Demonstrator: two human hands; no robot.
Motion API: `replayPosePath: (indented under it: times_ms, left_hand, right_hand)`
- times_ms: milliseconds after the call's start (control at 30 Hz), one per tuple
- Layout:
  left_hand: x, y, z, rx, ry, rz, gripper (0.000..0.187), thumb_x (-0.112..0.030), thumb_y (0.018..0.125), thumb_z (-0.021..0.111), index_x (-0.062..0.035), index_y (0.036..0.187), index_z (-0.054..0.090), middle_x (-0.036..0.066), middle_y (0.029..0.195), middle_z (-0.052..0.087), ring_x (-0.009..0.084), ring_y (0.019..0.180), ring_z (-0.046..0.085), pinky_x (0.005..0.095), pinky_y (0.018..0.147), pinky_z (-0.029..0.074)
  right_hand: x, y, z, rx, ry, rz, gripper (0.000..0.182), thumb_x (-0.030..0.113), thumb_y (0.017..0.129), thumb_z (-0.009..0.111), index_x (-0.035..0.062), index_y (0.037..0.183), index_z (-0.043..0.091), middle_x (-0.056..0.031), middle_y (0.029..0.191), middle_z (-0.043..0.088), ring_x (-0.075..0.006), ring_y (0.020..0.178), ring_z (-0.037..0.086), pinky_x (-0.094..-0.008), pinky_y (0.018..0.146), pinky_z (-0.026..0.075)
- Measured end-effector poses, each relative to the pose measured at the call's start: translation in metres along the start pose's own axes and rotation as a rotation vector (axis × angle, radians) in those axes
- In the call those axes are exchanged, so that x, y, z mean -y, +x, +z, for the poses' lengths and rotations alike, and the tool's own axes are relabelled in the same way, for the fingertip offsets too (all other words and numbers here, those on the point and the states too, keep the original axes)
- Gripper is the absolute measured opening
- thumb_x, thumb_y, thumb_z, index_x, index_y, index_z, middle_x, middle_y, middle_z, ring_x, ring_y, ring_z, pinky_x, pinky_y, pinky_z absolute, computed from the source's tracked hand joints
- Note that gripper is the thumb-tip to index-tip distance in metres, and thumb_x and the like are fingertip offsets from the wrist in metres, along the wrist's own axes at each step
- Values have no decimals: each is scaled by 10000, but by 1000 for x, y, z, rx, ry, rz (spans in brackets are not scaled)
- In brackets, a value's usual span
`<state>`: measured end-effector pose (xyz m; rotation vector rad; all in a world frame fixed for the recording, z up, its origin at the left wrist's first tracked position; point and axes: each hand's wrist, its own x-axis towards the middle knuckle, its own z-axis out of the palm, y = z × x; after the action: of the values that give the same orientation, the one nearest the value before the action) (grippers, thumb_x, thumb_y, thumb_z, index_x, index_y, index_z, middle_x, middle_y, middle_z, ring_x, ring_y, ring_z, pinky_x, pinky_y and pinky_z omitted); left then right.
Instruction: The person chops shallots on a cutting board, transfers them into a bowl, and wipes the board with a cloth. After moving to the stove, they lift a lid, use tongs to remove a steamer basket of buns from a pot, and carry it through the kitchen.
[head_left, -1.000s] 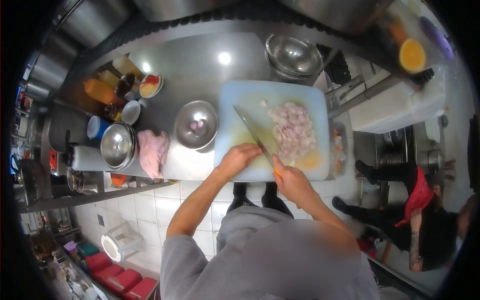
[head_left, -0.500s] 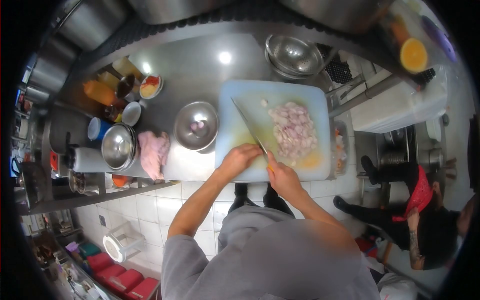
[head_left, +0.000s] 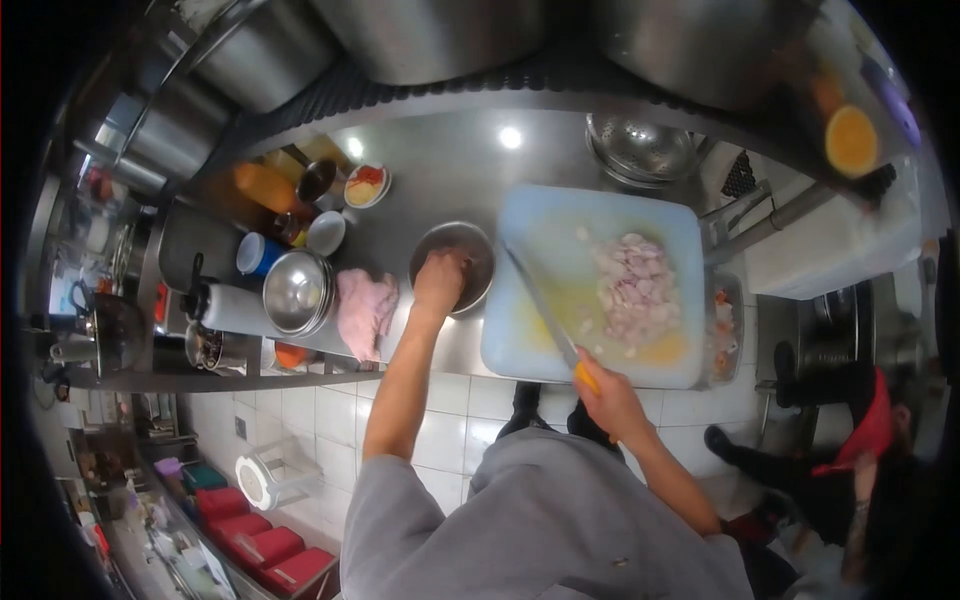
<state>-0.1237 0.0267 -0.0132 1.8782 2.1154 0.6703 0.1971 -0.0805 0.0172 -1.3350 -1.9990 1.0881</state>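
— What did the counter look like from where you stood?

— A long steel counter (head_left: 440, 170) ran under a shelf of big pots. The pale cutting board (head_left: 560, 230) took up its right end, with a heap of chopped shallot pieces (head_left: 635, 290) on the board's right half. A steel colander (head_left: 645, 150) sat just behind the board, a steel bowl (head_left: 455, 262) just left of it, then a pink cloth (head_left: 362, 308) and a second, upturned bowl (head_left: 297, 292). Sauce bottles and small dishes stood further back on the left.

— And the cook's hands?

— The left hand (head_left: 440, 280) was down in the steel bowl, fingers bunched; I could not tell whether they had closed on anything. The right hand (head_left: 605, 395) was clamped on the yellow handle of a knife (head_left: 545, 305) at the board's near edge, the blade lying slantwise across the board, left of the heap.

— Anything you would have advised?

— In my judgement, keep the blade flat and its tip away from the reaching arm, and bring whatever comes out of the bowl to the bare left half of the board, clear of the cut pile.

— Anyone else about?

— A second person, low at the far right, well apart.
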Motion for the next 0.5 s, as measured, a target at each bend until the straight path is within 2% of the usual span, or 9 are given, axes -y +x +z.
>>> replayPosePath:
  times_ms: [67,100,200,233,300,333,400,500]
  left_hand:
    - [26,7,21,41,179,208,210,-65,840,521,-68,956,695,149,988,674,343,924,635,439,827,508]
    - [26,10,22,56,161,222,237,-76,849,484,-70,953,696,153,971,665,337,916,631,425,857,501]
    - [43,21,33,76,147,256,217,-40,824,528,-60,963,693,154,935,662,311,844,645,393,812,526]
    - [25,19,23,85,138,276,217,-40,824,528,-60,963,693,154,935,662,311,844,645,393,812,526]
    - [-25,10,-16,24,-168,99,188,-21,804,609,-35,975,686,144,920,664,277,792,656,363,749,541]
    - [-37,3,-9,35,-172,109,188,-21,804,609,-35,975,686,144,920,664,277,792,656,363,749,541]
    - [-69,-18,12,90,-623,189,199,-32,779,689,-10,977,678,141,891,660,251,733,652,350,687,535]
    - [-106,-51,47,213,-624,158,180,-62,790,730,-13,955,682,139,895,678,239,780,669,326,680,553]
  right_hand:
    - [-4,-2,0,123,-5,140,509,137,886,615,48,1365,466,-279,1013,633,-455,924,604,-446,799,494]
    - [-8,-2,-4,102,-6,153,509,137,886,615,48,1365,466,-279,1013,633,-455,924,604,-446,799,494]
    - [-27,-2,-23,97,64,286,526,151,883,619,60,1375,457,-276,979,641,-456,902,608,-453,779,496]
    - [-36,0,-28,45,39,241,532,151,881,620,59,1378,454,-277,977,642,-457,901,609,-454,776,497]
    - [-55,3,-31,-89,-13,100,529,147,883,611,59,1380,452,-279,986,644,-458,897,609,-456,777,495]
    - [-52,4,-36,-98,-14,112,529,147,883,611,59,1380,452,-279,986,644,-458,897,609,-456,777,495]
    - [-40,5,-45,-52,-39,146,502,122,899,605,64,1378,467,-277,1046,634,-407,946,629,-375,801,494]
    - [-25,4,-46,-19,-23,177,495,112,895,606,52,1368,472,-275,1047,634,-416,946,624,-377,806,493]
